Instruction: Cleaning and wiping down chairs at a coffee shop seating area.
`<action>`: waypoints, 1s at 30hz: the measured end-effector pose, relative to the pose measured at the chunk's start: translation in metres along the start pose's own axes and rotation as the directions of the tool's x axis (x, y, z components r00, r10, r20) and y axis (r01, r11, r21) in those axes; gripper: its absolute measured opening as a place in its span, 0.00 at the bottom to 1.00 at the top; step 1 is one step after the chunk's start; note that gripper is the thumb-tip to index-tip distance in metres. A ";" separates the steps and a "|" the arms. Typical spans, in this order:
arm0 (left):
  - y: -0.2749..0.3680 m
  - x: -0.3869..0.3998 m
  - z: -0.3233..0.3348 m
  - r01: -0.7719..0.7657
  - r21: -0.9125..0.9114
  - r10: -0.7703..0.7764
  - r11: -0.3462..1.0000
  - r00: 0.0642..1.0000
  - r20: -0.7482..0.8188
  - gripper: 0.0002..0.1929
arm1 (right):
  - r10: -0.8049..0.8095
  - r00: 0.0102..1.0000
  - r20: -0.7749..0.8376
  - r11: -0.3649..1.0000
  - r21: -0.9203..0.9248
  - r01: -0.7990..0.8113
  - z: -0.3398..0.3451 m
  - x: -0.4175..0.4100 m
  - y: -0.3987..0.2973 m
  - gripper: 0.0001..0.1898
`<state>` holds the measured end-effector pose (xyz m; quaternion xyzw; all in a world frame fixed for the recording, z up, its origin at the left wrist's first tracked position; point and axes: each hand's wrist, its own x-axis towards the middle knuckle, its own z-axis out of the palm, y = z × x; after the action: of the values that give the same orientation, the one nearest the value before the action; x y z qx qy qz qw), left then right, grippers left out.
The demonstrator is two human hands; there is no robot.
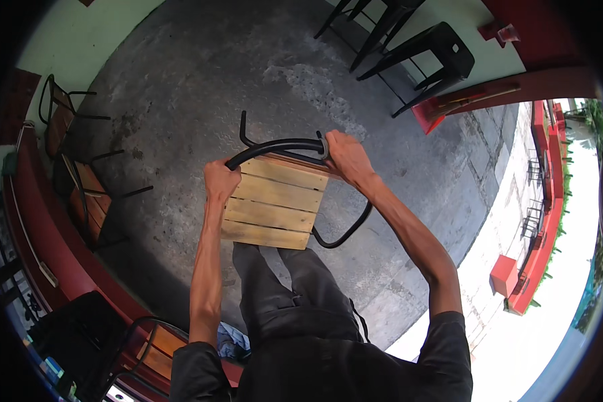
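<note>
A chair with a black metal tube frame (281, 145) and a pale wooden slat seat (276, 201) is held up before my legs. My left hand (222, 180) is closed around the left end of the curved tube. Farther right along the same tube, my right hand (349, 158) grips it. A thin grey strip (324, 149) wraps the tube beside my right fingers; its material is hard to tell. One bent leg of the frame (349, 233) shows under my right forearm, and another tube end (243, 123) points away from me.
Two wood-and-metal chairs (88, 201) stand by the red ledge (55, 221) on the left. Black metal stools (432, 55) line the far wall, near a red dustpan (427, 115) and a broom (477, 100). Another chair (161, 352) and a black bag (80, 326) are at lower left.
</note>
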<state>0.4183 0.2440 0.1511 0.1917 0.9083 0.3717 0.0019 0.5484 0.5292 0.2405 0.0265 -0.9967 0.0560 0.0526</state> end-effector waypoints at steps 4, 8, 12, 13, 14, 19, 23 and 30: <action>-0.010 0.012 -0.011 0.085 -0.078 -0.083 0.993 0.996 0.030 0.10 | -0.222 0.975 -0.023 0.961 -0.172 0.215 0.027 0.074 -0.044 0.12; -0.043 0.031 -0.008 0.047 -0.043 -0.047 0.998 0.999 0.018 0.12 | -0.316 0.949 -0.009 0.920 -0.248 0.304 0.057 0.127 -0.106 0.08; -0.069 0.050 -0.011 0.114 -0.021 -0.112 0.993 0.991 0.078 0.12 | -0.304 0.952 -0.038 0.938 -0.186 0.292 0.063 0.147 -0.122 0.07; -0.075 0.053 -0.011 0.133 -0.020 -0.131 0.991 0.988 0.082 0.12 | -0.293 0.955 -0.039 0.941 -0.189 0.281 0.063 0.147 -0.122 0.07; -0.081 0.055 -0.011 0.122 -0.023 -0.120 0.992 0.989 0.090 0.12 | -0.245 0.969 -0.030 0.958 -0.159 0.237 0.062 0.145 -0.120 0.10; -0.102 0.070 -0.023 0.144 -0.031 -0.139 0.989 0.981 0.138 0.13 | -0.038 0.983 -0.179 0.988 -0.156 0.010 0.048 0.100 -0.100 0.23; -0.111 0.065 -0.029 0.107 -0.059 -0.096 0.993 0.981 0.167 0.13 | 0.402 0.903 -0.152 0.915 0.110 -0.389 0.043 0.041 -0.094 0.33; -0.110 0.058 -0.028 0.075 -0.154 -0.048 0.985 0.984 0.173 0.14 | 0.661 0.734 -0.155 0.732 0.346 -0.586 0.058 -0.065 -0.075 0.30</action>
<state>0.3219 0.1739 0.1051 0.1937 0.8778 0.4253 0.1054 0.6118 0.4514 0.1839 -0.3134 -0.9119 0.2109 0.1604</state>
